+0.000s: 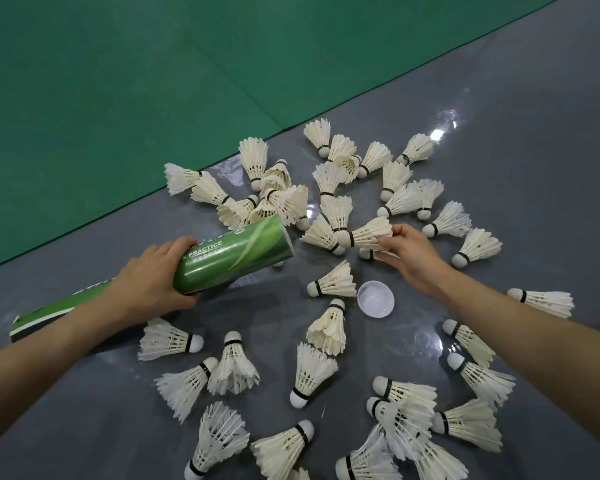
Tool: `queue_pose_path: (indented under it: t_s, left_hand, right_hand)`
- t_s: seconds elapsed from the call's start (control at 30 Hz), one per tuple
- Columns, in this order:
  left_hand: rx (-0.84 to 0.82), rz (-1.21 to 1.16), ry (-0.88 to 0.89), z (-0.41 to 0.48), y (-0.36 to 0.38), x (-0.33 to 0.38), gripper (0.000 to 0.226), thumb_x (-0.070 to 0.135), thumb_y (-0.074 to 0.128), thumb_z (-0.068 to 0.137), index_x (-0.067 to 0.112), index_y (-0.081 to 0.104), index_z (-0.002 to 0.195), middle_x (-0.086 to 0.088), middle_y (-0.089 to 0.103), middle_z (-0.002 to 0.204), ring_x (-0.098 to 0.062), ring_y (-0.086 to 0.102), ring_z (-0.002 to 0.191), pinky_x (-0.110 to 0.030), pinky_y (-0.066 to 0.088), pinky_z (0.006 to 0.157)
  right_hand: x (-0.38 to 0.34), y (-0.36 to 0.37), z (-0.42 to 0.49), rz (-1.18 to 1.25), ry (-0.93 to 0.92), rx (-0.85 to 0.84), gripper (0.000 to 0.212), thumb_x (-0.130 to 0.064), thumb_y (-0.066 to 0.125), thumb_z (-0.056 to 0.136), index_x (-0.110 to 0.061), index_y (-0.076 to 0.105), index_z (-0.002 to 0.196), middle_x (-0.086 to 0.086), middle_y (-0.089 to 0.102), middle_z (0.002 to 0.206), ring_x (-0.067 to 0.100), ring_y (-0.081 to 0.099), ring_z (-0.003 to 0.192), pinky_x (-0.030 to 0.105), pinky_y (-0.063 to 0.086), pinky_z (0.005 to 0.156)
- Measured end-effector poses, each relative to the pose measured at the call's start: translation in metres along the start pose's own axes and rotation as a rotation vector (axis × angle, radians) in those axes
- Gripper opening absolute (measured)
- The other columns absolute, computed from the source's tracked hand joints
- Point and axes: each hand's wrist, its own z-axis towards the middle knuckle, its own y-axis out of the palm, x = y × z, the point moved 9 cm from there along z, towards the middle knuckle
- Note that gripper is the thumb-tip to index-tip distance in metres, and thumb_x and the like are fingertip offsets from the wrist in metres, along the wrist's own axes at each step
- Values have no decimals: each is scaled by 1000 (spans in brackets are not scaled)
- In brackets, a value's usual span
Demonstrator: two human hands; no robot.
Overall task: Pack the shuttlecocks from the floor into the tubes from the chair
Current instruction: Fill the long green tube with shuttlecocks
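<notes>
Currently the left-hand grip is wrapped round the near end of the green printed cardboard tube. The tube's open mouth points away and slightly down toward the glossy grey floor. Right of the tube mouth, the right-hand grip pinches the feather skirt of one white feathered shuttlecock with a black-banded cork. Fingers and thumb are nearly closed on the feather tips, and the cork faces the tube.

Hazards:
- A pinch on the feather tips may bend or split them if pressure rises.
- The pinched shuttlecock touches others lying right of the tube mouth, so lifting may drag them along.
- Feathers-first entry would jam and crush the skirt, so the cork must lead.
- The downward-tilted mouth may let contents slide out. Whether the tube holds any cannot be determined, as the mouth faces away.

The other loose shuttlecocks lie scattered around the tube, with cream skirts, some frayed. A round white plastic cap lies just right of the tube.
</notes>
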Motion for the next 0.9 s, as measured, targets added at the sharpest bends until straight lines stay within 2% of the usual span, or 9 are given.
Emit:
queue_pose_path:
  t_s: [0.07,0.2,0.33,0.6,0.67,0.73,0.8,0.83,0.9]
  left_hand:
    - [2,8,1,3,1,3,85,42,78,65,26,32,134,0,52,125,-21,48,103,-40,45,85]
    - [5,20,28,13,5,19,84,46,77,64,27,32,132,-1,53,122,-23,49,104,-40,45,84]
    - [31,21,44,21,4,34,84,48,77,65,27,32,133,-3,53,119,-27,49,106,-43,46,85]
    - [-33,38,14,21,-1,42,88,47,76,69,26,27,139,-7,49,125,-28,53,105,-38,47,84]
    - [-45,45,-17,11,-11,34,89,47,76,69,27,26,140,-6,48,126,-28,53,106,-38,47,84]
    - [-57,73,-47,-1,-18,22,91,49,76,69,28,24,140,-5,47,127,-26,52,107,-37,47,84]
    - [-53,101,-73,-15,-25,10,90,53,75,69,27,25,139,-5,48,127,-25,52,106,-36,46,83]
    - [-46,101,-88,-23,-28,4,89,56,74,69,27,26,138,-5,48,127,-25,52,106,-36,47,83]
    - [-36,70,-117,-32,-31,-5,88,57,73,69,26,27,137,-5,48,126,-24,52,104,-37,47,84]
  right_hand:
    - [3,-17,4,-13,6,117,16,0,52,93,-13,48,85,6,57,90,12,57,80,31,53,79]
    - [-9,-42,9,-171,-60,251,17,-11,58,93,-18,47,81,2,55,84,9,56,72,21,54,53]
    - [-40,-60,11,-215,-228,344,19,-15,57,94,-22,45,81,0,57,81,9,58,69,18,53,50]
    - [-5,-16,18,-209,-50,107,18,-3,51,95,-16,45,83,9,55,90,17,57,78,25,55,63]
    - [5,17,13,-439,-51,-18,5,-7,53,94,-12,54,93,11,57,94,21,55,83,31,51,70]
    - [8,47,5,-718,-98,-133,16,-13,53,94,-7,58,107,10,61,99,21,55,87,29,44,71]
    - [5,69,-4,-824,-128,-185,27,-25,53,94,-6,60,112,10,64,108,25,58,96,34,45,81]
    - [1,76,-8,-830,-118,-174,35,-35,52,94,-5,62,108,10,64,106,27,58,98,36,45,84]
    - [-11,73,-4,-919,-110,-67,46,-46,47,94,-4,61,82,10,62,87,30,57,87,36,43,74]
